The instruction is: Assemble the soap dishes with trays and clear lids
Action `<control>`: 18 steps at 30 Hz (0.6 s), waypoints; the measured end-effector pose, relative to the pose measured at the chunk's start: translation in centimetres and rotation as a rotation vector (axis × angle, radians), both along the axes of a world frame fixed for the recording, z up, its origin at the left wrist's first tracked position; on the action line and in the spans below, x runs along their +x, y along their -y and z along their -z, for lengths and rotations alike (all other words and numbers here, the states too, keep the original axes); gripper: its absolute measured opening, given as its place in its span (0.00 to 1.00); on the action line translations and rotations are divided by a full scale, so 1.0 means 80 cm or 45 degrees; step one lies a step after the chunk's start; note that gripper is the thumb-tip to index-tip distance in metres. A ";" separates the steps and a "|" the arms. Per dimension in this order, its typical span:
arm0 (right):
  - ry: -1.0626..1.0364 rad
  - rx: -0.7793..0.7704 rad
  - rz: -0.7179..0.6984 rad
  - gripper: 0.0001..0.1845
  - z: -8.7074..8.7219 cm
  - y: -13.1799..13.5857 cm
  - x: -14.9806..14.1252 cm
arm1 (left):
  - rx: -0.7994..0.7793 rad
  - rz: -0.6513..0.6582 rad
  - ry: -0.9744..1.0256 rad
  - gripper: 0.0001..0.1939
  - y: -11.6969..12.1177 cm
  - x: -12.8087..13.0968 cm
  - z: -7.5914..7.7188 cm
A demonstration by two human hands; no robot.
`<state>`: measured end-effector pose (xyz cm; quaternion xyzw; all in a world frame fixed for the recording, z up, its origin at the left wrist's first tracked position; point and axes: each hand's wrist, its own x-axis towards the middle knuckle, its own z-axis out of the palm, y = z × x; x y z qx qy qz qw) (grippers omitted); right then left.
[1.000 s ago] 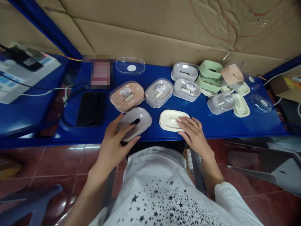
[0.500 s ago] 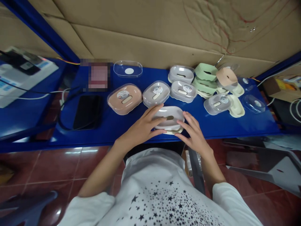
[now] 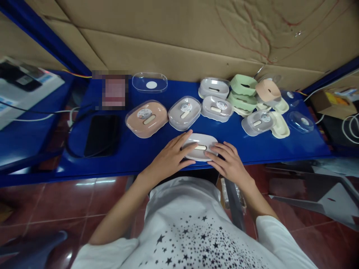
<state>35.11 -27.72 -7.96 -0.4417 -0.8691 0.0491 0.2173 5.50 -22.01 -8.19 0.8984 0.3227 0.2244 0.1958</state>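
A grey-white soap dish (image 3: 200,142) lies on the blue table (image 3: 146,153) near its front edge, seated over a cream base that is now hidden. My left hand (image 3: 171,157) rests flat on the dish's left side with fingers stretched out. My right hand (image 3: 228,162) lies on its right side, fingers spread and pressing down. Just behind stand a peach covered dish (image 3: 146,118), a grey covered dish (image 3: 184,112) and another grey covered one (image 3: 217,108).
At the back right lies a pile of green, peach and cream dish parts (image 3: 254,93) with clear lids (image 3: 301,121). A clear lid (image 3: 150,82) sits at the back. A black phone (image 3: 101,134) with a cable lies left. A white machine (image 3: 22,84) stands far left.
My left hand carried the grey-white top from the left onto the cream base under my right hand. Both hands now lie flat on the joined dish.
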 end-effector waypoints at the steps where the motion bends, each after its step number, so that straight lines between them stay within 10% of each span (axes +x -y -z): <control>1: 0.011 0.001 -0.051 0.22 -0.007 -0.003 -0.001 | 0.014 -0.020 -0.006 0.29 0.004 -0.003 0.000; 5: -0.008 0.043 -0.217 0.23 -0.057 -0.062 -0.022 | 0.027 -0.103 -0.001 0.28 0.025 -0.028 -0.002; 9: 0.063 -0.002 -0.273 0.22 -0.096 -0.208 -0.092 | -0.063 -0.175 0.116 0.29 0.042 -0.055 0.003; 14: 0.400 -0.265 -0.149 0.20 -0.090 -0.383 -0.207 | -0.197 -0.246 0.242 0.31 0.046 -0.067 0.010; 18: 0.411 -0.250 -0.166 0.16 -0.096 -0.417 -0.231 | -0.239 -0.280 0.242 0.33 0.048 -0.066 0.010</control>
